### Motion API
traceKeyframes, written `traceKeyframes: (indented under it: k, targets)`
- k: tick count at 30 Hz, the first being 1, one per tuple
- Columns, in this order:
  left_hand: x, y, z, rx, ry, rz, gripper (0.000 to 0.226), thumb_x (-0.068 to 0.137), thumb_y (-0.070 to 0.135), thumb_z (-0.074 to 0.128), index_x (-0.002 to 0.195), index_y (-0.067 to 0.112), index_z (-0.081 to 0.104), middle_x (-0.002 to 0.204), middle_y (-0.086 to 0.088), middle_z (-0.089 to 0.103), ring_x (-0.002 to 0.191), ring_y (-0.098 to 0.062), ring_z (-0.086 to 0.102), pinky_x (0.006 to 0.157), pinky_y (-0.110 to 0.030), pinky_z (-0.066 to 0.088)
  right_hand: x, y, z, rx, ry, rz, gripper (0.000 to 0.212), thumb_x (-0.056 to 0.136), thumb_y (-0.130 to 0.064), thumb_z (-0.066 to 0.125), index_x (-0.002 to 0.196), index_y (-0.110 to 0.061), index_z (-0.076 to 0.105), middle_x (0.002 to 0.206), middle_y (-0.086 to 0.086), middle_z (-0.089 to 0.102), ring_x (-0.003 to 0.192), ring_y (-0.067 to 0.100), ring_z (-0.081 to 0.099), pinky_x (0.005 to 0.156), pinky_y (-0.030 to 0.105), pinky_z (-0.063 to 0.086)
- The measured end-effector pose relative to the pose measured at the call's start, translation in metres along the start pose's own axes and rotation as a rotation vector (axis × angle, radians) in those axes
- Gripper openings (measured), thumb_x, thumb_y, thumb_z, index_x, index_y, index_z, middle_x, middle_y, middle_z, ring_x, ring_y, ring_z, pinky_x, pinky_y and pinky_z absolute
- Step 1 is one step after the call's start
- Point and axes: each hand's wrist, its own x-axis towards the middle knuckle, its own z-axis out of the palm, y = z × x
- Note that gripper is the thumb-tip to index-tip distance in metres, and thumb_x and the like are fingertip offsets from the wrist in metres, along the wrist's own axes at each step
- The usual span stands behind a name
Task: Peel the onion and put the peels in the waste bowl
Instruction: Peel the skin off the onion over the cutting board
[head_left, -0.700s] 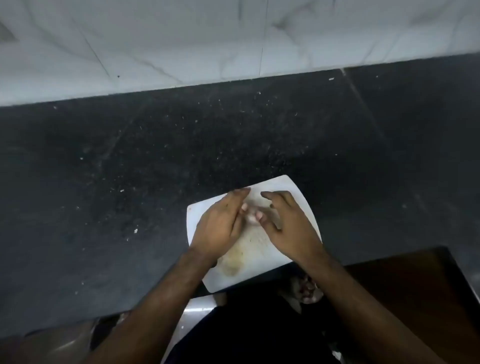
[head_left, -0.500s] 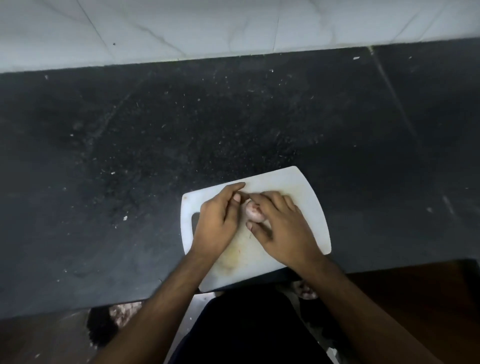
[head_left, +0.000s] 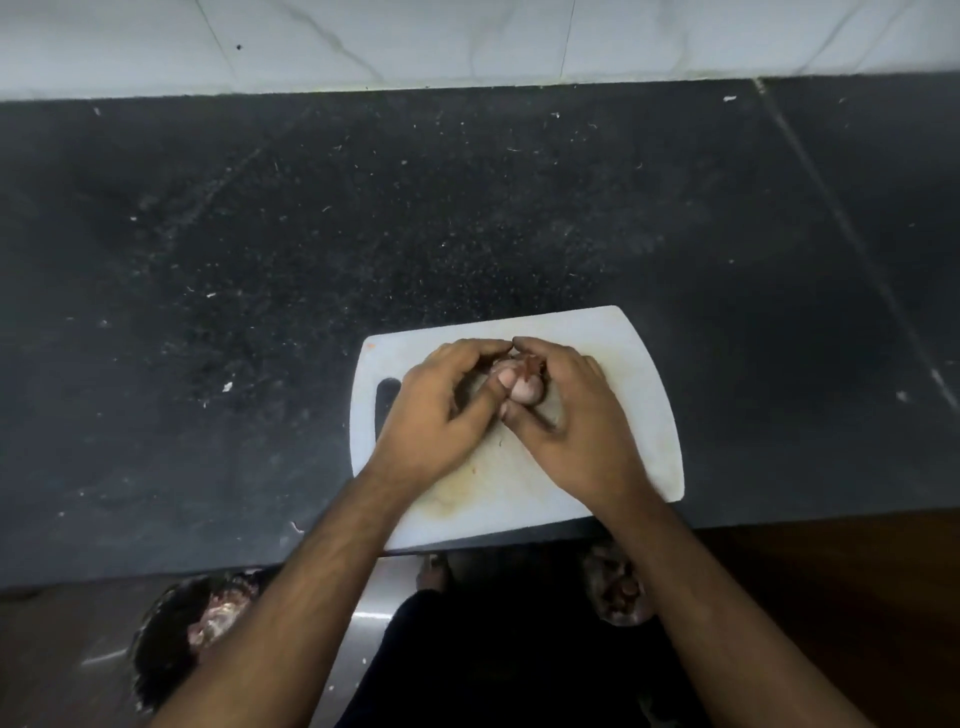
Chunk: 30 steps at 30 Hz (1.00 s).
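A small pale pink onion sits between both hands over the white cutting board. My left hand cups its left side with the thumb pressed on it. My right hand covers its right side, with the fingertips at a reddish-brown bit of skin at the top. Most of the onion is hidden by the fingers. On the floor below the counter edge at lower left stands a dark container with pinkish peels in it.
The board lies at the front edge of a dark speckled counter, with a white tiled wall behind. Below the edge I see my feet, a metal surface and brown floor.
The view has tilted down, so the board sits higher and more of the floor shows. Both hands have closed tighter round the onion, and a scrap of skin now shows at its top.
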Motion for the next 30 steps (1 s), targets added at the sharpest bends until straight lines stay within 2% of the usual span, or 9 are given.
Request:
traceKeyframes:
  k: [6,9,13,17,19,21,24,27,30]
  targets:
    - [-0.014,0.000,-0.003,-0.032,0.030,0.037,0.033,0.100,0.017,0.054,0.127,0.017,0.074,0.119,0.007,0.077,0.117,-0.012,0.070,0.105,-0.040,0.054,-0.010,-0.004,0.003,0.036,0.048,-0.113,0.054,0.096,-0.029,0.069,0.146,-0.022,0.050,0.135,-0.011,0.061,0.124,0.005,0.054,0.104,0.020,0.041]
    - [-0.019,0.004,-0.004,-0.029,0.005,0.038,0.049,0.088,0.004,0.051,0.130,0.017,0.072,0.123,0.007,0.077,0.118,-0.008,0.070,0.108,-0.034,0.053,-0.012,-0.007,0.001,0.148,0.120,-0.083,0.041,0.102,-0.029,0.061,0.143,-0.024,0.055,0.125,-0.016,0.066,0.111,-0.007,0.060,0.089,0.008,0.044]
    - [-0.023,0.007,-0.002,-0.044,-0.048,0.054,0.045,0.089,0.012,0.063,0.133,0.021,0.069,0.120,0.009,0.076,0.115,-0.008,0.071,0.107,-0.033,0.055,-0.015,-0.007,-0.003,0.194,0.202,-0.046,0.028,0.105,-0.033,0.057,0.131,-0.026,0.065,0.101,-0.017,0.073,0.097,-0.008,0.066,0.082,0.008,0.049]
    - [-0.021,0.003,0.001,-0.027,-0.010,0.079,0.043,0.094,0.019,0.080,0.135,0.020,0.066,0.118,0.011,0.074,0.110,0.001,0.069,0.099,-0.017,0.053,-0.012,-0.006,-0.001,0.134,0.248,-0.058,0.028,0.108,-0.031,0.048,0.126,-0.021,0.068,0.107,-0.012,0.074,0.099,0.001,0.067,0.078,0.001,0.045]
    - [-0.020,0.002,0.002,-0.015,-0.002,0.090,0.044,0.094,0.020,0.081,0.135,0.018,0.067,0.118,0.009,0.074,0.110,0.001,0.069,0.095,-0.012,0.050,-0.013,-0.006,0.000,0.060,0.237,-0.079,0.027,0.109,-0.027,0.044,0.124,-0.024,0.066,0.105,-0.007,0.074,0.094,0.006,0.067,0.073,0.003,0.046]
    - [-0.018,0.000,0.002,-0.004,-0.004,0.086,0.040,0.096,0.020,0.079,0.134,0.018,0.066,0.119,0.007,0.074,0.112,-0.004,0.069,0.098,-0.017,0.051,-0.014,-0.009,-0.001,0.011,0.223,-0.087,0.027,0.108,-0.019,0.042,0.125,-0.024,0.063,0.103,-0.004,0.073,0.090,0.009,0.066,0.070,0.011,0.049]
    - [-0.017,-0.002,0.001,0.020,0.001,0.087,0.034,0.102,0.024,0.071,0.134,0.019,0.064,0.122,0.006,0.074,0.115,-0.010,0.068,0.102,-0.029,0.053,-0.015,-0.012,-0.002,-0.011,0.217,-0.137,0.024,0.106,-0.012,0.045,0.123,-0.019,0.059,0.114,-0.003,0.065,0.096,0.009,0.061,0.082,0.023,0.051]
    - [-0.017,-0.002,0.001,0.017,0.018,0.082,0.035,0.106,0.028,0.066,0.139,0.017,0.064,0.126,0.005,0.072,0.119,-0.010,0.067,0.105,-0.030,0.052,-0.016,-0.012,-0.002,-0.017,0.234,-0.187,0.014,0.105,-0.018,0.051,0.116,-0.019,0.060,0.115,-0.005,0.057,0.093,0.004,0.058,0.080,0.017,0.047]
    - [-0.016,-0.003,0.001,0.048,0.045,0.077,0.037,0.105,0.031,0.067,0.139,0.018,0.065,0.125,0.005,0.069,0.121,-0.014,0.063,0.108,-0.038,0.051,-0.014,-0.009,-0.002,0.021,0.222,-0.158,0.015,0.102,-0.018,0.057,0.115,-0.022,0.065,0.108,-0.009,0.067,0.090,0.001,0.064,0.077,0.012,0.047]
